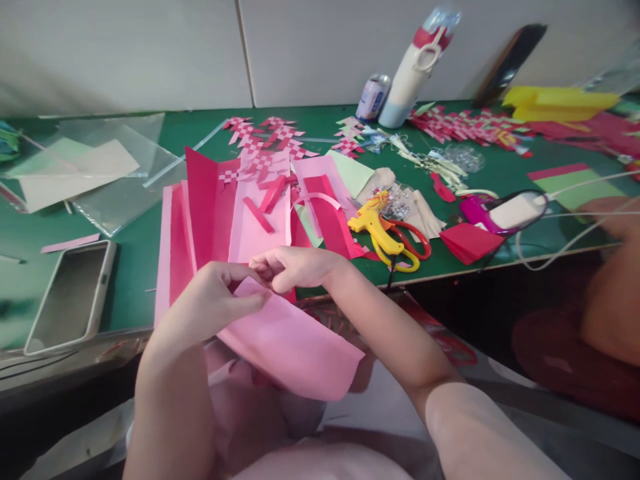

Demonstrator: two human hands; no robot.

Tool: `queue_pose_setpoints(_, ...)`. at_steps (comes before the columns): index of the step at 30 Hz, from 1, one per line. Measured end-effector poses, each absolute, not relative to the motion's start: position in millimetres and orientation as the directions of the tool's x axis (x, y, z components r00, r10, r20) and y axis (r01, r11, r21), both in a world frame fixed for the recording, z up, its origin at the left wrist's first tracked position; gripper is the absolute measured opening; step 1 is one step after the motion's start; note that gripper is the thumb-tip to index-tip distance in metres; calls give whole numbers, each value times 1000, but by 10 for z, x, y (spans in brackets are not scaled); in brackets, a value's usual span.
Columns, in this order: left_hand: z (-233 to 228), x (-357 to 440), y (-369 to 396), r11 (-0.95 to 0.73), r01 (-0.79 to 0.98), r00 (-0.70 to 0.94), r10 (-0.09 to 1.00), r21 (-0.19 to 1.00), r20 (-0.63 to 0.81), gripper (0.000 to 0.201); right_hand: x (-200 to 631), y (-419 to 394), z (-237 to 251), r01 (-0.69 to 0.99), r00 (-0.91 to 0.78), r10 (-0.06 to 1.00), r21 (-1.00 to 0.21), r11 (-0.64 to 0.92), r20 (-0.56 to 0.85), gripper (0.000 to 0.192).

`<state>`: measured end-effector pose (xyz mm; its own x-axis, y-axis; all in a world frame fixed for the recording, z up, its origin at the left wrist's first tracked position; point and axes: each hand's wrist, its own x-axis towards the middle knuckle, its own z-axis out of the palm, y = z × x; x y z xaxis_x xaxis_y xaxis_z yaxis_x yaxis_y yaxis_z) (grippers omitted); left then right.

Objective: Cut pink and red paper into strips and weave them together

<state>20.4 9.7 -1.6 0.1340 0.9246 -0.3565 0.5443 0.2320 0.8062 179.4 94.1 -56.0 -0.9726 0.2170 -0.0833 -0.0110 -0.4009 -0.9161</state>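
Note:
A light pink sheet of paper (300, 347) hangs over my lap at the front edge of the table, its far end curling downward. My left hand (213, 300) grips its upper corner, thumb lying on top. Close beside it, my right hand (297, 268) is closed in a pinch at the same corner, and its fingertips are partly hidden. Just behind both hands lie folded dark pink sheets (203, 213) and a light pink sheet (260, 230). Dark pink paper strips (270, 199) rest on these sheets.
Yellow-handled scissors (383, 233) lie to the right, near red folded paper (471, 242) and a white charger with cables (517, 210). A phone (73, 297) is at the left. Woven paper pieces (257, 150), a can (373, 98) and a bottle (417, 73) stand behind. Another person's arm (615, 287) is at right.

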Motion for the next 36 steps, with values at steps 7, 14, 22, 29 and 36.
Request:
queue_pose_setpoints(7,3,154,113,236,558,97,933,795,-345,18,1884,952,-482,-50,-950,301,-910,-412,-84,18)
queue_pose_setpoints(14,-15,141,96,296,532,10,934,793,-356,26,2048,972,-308,16,-898,438,-996,-90,-54,17)
queue_pose_setpoints(22,17,93,96,345,486,8,917,803,-398,34,2272,956,-91,258,-885,413,-965,49,-215,25)
queue_pose_setpoints(29,-29,-13,97,399,354,-82,914,846,-397,41,2479,1024,-125,409,-858,399,-900,152,-322,27)
queue_pose_setpoints(36,-100,-162,86,407,315,-93,912,857,-399,39,2616,995,-97,473,-810,476,-861,188,-341,20)
